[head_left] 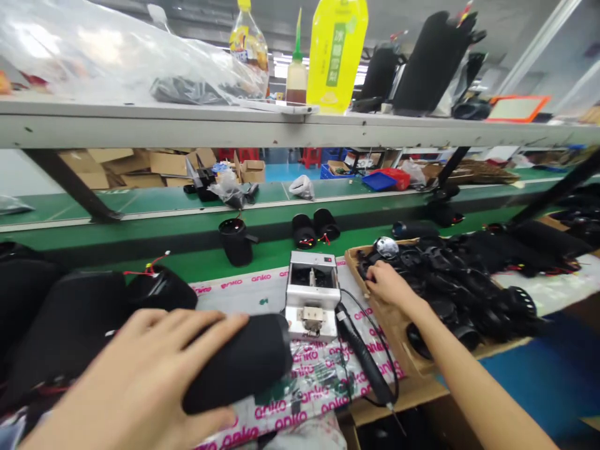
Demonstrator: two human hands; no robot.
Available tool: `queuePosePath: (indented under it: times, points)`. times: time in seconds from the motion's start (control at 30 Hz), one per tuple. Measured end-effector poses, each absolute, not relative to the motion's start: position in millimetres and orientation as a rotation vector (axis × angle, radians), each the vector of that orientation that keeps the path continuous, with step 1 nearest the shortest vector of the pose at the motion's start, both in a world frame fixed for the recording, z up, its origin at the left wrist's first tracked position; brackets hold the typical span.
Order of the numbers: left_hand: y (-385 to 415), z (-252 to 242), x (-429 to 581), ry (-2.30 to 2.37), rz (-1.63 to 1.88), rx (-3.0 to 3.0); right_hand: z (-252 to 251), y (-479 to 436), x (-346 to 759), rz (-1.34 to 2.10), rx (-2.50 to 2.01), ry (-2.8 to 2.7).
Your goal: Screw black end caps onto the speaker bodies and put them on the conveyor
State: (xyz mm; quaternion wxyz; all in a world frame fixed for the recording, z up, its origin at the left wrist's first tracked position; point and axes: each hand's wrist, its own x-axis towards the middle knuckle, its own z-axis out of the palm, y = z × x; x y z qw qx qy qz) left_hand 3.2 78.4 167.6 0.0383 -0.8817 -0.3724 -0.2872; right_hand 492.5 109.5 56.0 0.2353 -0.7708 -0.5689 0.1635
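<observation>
My left hand point(173, 369) is wrapped over a black fabric-covered cylinder point(244, 362), which lies on its side above the taped worktop. The thumb is at its near side and the fingers lie across its top. My right hand point(389, 284) reaches into the left end of a cardboard tray point(398, 337) filled with black plastic parts point(459, 275). Its fingers are curled on a black plastic part at the tray's edge, partly hidden by the hand. A shiny silver disc point(387, 247) sits just beyond the fingers.
A screw feeder point(312, 297) and a corded electric screwdriver point(365, 356) sit between my hands. More black cylinders stand on the green belt point(269, 250) and at left. An overhead shelf point(187, 128) carries bottles, a yellow pouch point(336, 56) and plastic wrap.
</observation>
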Motion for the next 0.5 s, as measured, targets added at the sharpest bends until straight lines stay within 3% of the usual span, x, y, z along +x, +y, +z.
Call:
queuePosePath:
  times: [0.1,0.3,0.4,0.5]
  points:
    - [46,133,21,-0.940,-0.436,-2.785,77,91,484,0.459,-1.927,-1.440]
    - [31,67,47,-0.873,-0.397,-2.642,100,13,406,0.950,-1.464,-1.473]
    - [25,69,57,-0.698,-0.469,-2.827,74,-25,361,1.197,-1.396,-1.626]
    - [16,78,65,-0.334,-0.795,-3.072,21,-50,329,1.030,-1.514,-1.682]
